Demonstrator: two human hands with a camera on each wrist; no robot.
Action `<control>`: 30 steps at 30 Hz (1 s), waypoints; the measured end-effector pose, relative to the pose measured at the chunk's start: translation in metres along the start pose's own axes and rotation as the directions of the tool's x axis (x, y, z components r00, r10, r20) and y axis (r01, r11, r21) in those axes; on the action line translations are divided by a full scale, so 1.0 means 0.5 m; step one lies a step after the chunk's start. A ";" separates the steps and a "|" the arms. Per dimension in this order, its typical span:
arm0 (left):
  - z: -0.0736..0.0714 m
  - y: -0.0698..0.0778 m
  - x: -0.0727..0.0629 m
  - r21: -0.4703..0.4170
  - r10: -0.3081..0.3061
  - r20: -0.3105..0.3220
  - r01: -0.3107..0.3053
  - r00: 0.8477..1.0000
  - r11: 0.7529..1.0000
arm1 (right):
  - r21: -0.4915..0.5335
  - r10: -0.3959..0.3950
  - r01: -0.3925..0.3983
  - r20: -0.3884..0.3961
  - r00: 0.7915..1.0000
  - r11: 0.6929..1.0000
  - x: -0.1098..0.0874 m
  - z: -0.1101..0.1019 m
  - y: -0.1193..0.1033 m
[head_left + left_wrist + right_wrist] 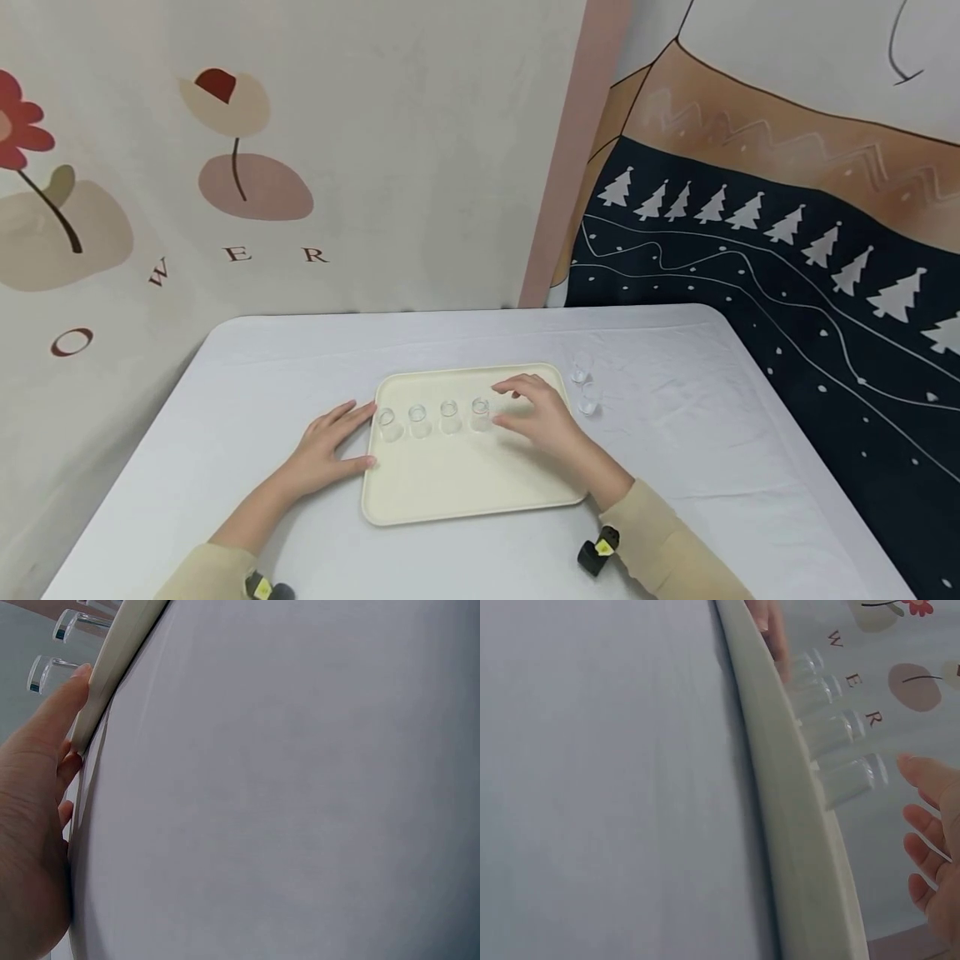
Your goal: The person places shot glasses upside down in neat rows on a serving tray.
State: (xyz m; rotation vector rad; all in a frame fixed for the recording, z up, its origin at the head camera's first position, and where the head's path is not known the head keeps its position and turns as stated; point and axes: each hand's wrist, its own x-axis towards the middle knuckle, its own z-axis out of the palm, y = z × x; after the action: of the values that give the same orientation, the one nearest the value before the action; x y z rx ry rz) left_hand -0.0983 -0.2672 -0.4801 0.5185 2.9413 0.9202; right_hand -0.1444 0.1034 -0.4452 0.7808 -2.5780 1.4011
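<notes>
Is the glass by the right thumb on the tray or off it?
On: the glass stands on the pale tray, inside its rim.

Head cam: high, looks forward and down, farthest back; gets the whole tray (465, 487) plus wall (427, 167). Left wrist: low, rolled, close over the cloth (285, 795), left hand (34, 802) and tray rim crowding the left side. Right wrist: low, rolled, tight on the rim, looking across to the cups (847, 784). Head/right wrist share wall letters (236, 254); all three catch tray and cups.
</notes>
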 end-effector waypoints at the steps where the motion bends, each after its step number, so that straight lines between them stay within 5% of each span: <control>1: 0.000 0.000 0.000 -0.001 0.001 0.000 -0.001 1.000 1.000 | 0.008 -0.006 0.006 -0.008 1.000 1.000 -0.003 -0.008 -0.001; 9: -0.001 -0.002 0.000 -0.002 0.007 0.001 -0.007 1.000 1.000 | -0.001 -0.067 0.067 -0.083 0.994 0.998 -0.030 -0.069 0.009; 23: 0.001 -0.004 0.001 0.002 0.009 -0.001 -0.009 1.000 1.000 | -0.115 -0.023 0.000 -0.192 0.981 0.993 -0.081 -0.168 0.061; 30: 0.000 -0.002 -0.001 -0.002 0.008 -0.005 -0.008 1.000 1.000 | -0.095 0.053 -0.071 -0.181 0.982 0.993 -0.099 -0.198 0.099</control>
State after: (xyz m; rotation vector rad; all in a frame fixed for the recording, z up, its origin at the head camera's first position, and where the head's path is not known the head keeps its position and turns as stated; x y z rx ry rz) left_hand -0.0984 -0.2681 -0.4807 0.5298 2.9445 0.9263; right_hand -0.1404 0.2246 -0.4424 0.5387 -2.5304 1.2810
